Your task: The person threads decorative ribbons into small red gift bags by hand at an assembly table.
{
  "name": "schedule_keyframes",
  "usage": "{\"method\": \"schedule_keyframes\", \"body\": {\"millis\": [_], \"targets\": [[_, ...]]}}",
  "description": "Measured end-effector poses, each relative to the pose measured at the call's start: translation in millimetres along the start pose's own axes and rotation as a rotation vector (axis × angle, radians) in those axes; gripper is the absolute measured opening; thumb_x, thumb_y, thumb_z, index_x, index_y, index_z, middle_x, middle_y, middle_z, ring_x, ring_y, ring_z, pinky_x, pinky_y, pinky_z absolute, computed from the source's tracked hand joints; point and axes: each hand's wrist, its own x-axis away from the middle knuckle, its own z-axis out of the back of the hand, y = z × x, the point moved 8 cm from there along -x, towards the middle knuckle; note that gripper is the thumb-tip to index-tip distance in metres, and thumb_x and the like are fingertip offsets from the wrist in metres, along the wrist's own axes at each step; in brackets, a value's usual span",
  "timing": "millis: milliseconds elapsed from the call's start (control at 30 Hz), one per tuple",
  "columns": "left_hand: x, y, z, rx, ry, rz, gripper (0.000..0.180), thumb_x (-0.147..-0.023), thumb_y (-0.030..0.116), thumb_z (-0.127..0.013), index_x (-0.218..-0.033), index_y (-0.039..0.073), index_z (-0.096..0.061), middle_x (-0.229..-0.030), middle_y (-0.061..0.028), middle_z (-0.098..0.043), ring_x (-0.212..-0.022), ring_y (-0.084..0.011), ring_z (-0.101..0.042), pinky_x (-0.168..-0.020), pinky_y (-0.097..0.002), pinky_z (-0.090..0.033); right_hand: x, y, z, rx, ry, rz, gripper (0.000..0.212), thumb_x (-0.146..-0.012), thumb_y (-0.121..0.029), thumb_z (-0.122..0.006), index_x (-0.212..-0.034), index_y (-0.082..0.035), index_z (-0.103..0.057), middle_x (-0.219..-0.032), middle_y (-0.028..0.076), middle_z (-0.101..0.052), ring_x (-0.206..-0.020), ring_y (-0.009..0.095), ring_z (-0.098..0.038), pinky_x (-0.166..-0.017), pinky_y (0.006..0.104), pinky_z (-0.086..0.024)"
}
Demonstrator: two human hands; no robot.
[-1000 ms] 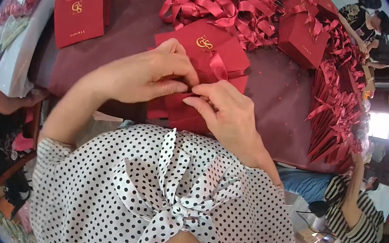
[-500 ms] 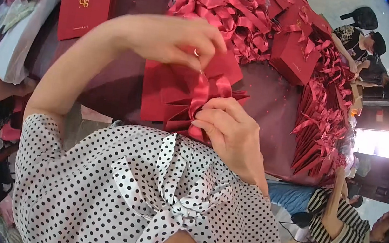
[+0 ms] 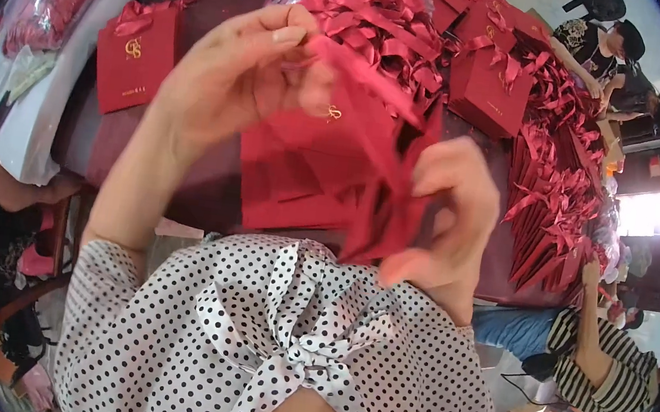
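At the left, a clear plastic sack of red material (image 3: 47, 11) is resting on a white slab (image 3: 30, 128) beside the table, its far end being cut off by the rounded rim. Below it another person's bare limb (image 3: 7, 184) is showing, too cropped to tell which part. A red gift bag (image 3: 138, 59) is standing near the table's far left corner.

The left hand (image 3: 286, 56) is pinching a red ribbon (image 3: 370, 83) narrowly; the exact grip is blurring. Flat red bags (image 3: 288, 176) are lying by the middle of the table's near edge, partly hidden by a raised red bag (image 3: 384, 200), which is smearing too much to show its opening. The right hand (image 3: 453, 213) is curving around its right side, thumb and fingers apart; whether they are gripping it, I cannot tell.

Beyond, a ribbon heap (image 3: 373, 26) is spilling from plastic. Ribboned bags (image 3: 548, 208) are overlapping along the table's right edge, where a striped-shirted person (image 3: 604, 359) is sitting, partly cropped.
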Motion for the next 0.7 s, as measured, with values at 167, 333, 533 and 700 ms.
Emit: {"method": "schedule_keyframes", "body": {"millis": [167,333,533,700], "targets": [[-15,2,-39,0.187,0.116,-0.355,0.049,-0.099,0.019,-0.042,-0.139,-0.005,-0.027,-0.134,-0.0262,-0.044,-0.123,-0.0351,-0.047,-0.106,-0.0452,-0.035,40,100,23,-1.028,0.631,-0.577,0.049,-0.086,-0.05,-0.041,-0.101,-0.006,-0.057,-0.1,0.012,-0.062,-0.093,0.029,-0.059,-0.084,0.0366,-0.047],[7,2,-36,-1.3,0.241,-0.389,0.016,-0.091,0.007,-0.054,-0.103,-0.001,-0.062,-0.107,-0.012,-0.061,-0.097,-0.0189,-0.058,-0.085,-0.0294,-0.045,37,138,-36,-1.552,0.414,-0.297,0.03,-0.088,-0.032,-0.051,-0.102,-0.007,-0.06,-0.109,0.013,-0.062,-0.104,0.029,-0.058,-0.09,0.04,-0.047],[-15,-33,-18,-1.538,0.13,-0.001,0.018,-0.081,0.007,-0.065,-0.094,-0.002,-0.056,-0.093,-0.0103,-0.058,-0.088,-0.0191,-0.056,-0.078,-0.029,-0.044,39,132,-55,-1.434,0.218,-0.716,0.036,-0.09,-0.04,-0.048,-0.101,-0.008,-0.06,-0.099,0.006,-0.061,-0.088,0.017,-0.057,-0.079,0.0313,-0.046],[18,-18,33,-1.413,0.378,0.218,0.018,-0.084,0.012,-0.065,-0.087,-0.001,-0.053,-0.075,-0.0086,-0.053,-0.069,-0.0146,-0.049,-0.064,-0.0288,-0.042,42,177,7,-0.467,0.313,-0.717,0.024,-0.095,-0.028,-0.054,-0.1,-0.005,-0.058,-0.071,-0.001,-0.054,-0.063,0.007,-0.051,-0.057,0.0212,-0.04]]}}
